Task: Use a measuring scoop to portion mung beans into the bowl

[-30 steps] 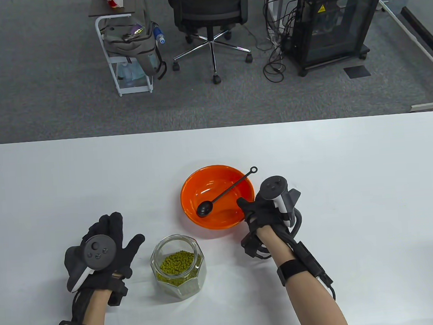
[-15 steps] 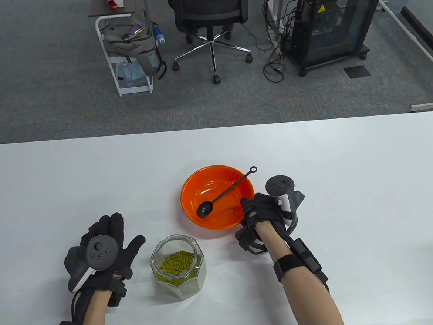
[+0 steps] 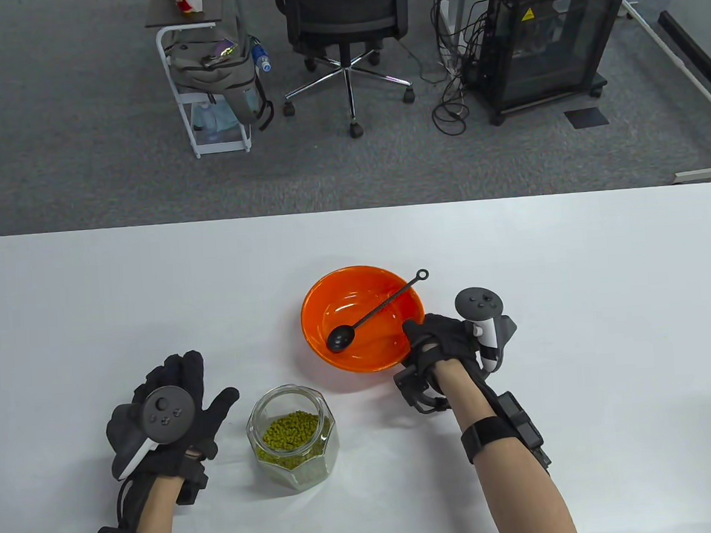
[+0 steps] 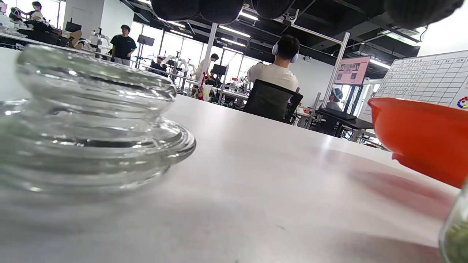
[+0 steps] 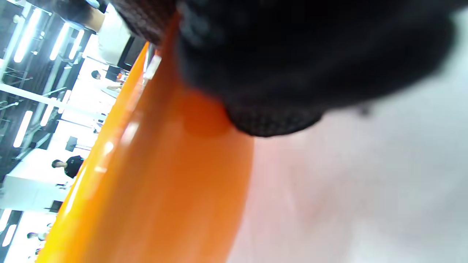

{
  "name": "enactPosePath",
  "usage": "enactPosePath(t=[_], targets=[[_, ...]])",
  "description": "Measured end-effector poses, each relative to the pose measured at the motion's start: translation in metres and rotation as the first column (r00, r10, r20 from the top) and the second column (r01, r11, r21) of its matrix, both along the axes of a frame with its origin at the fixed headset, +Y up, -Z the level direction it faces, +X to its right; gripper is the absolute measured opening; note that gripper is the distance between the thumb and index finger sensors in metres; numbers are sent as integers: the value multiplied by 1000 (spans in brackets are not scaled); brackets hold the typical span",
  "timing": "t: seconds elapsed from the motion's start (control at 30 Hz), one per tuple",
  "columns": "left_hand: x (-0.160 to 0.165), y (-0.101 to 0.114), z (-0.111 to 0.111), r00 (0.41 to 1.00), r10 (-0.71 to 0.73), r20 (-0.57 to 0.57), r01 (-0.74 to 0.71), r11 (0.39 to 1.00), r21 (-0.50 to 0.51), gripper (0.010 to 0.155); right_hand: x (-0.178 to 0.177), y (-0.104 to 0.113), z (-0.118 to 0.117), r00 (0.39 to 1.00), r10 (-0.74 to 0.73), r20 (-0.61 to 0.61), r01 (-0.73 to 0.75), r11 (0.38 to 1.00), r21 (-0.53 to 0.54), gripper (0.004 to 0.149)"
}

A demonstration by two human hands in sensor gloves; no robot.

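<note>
An orange bowl (image 3: 345, 297) stands mid-table with a black measuring scoop (image 3: 376, 313) lying in it, handle resting over the far right rim. My right hand (image 3: 438, 341) grips the bowl's near right rim, thumb over the edge; in the right wrist view the gloved fingers (image 5: 292, 54) press against the bowl wall (image 5: 146, 182). An open glass jar (image 3: 292, 438) of green mung beans (image 3: 290, 432) stands nearer, left of the bowl. My left hand (image 3: 178, 388) lies flat and open on the table left of the jar. A glass lid (image 4: 91, 120) shows close to it in the left wrist view.
The white table (image 3: 578, 324) spreads wide to the right and behind the bowl. Beyond its far edge are an office chair (image 3: 344, 24), a cart with a bag (image 3: 211, 76) and a black cabinet (image 3: 552, 33). The bowl (image 4: 424, 135) and jar edge (image 4: 455, 237) show in the left wrist view.
My right hand has closed on the bowl's rim and shifted the bowl, with the scoop in it, slightly to the right. The left hand and jar have stayed put.
</note>
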State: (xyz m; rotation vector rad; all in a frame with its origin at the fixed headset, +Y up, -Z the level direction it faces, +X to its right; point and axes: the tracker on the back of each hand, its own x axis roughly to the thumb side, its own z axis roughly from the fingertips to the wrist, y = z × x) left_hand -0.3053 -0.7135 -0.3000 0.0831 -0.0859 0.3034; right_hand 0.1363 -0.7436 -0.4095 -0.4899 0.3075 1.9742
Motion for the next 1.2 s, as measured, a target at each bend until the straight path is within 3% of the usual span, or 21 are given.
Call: enactPosePath(t=[0.27,0.67,1.2], targets=[[-3,3,1,1000,13,-5,-13,1000,13,90,36,15,21,997,35,-71,-32,999,33,58],[-6,3,2,1000,27,-13,-27,999,23,90,69,2,66,979,51,-200,-46,999,26,58],[-9,3,3,999,40,-18,-40,999,26,90,75,-14,79,957,50,-287,-51,999,5,58]])
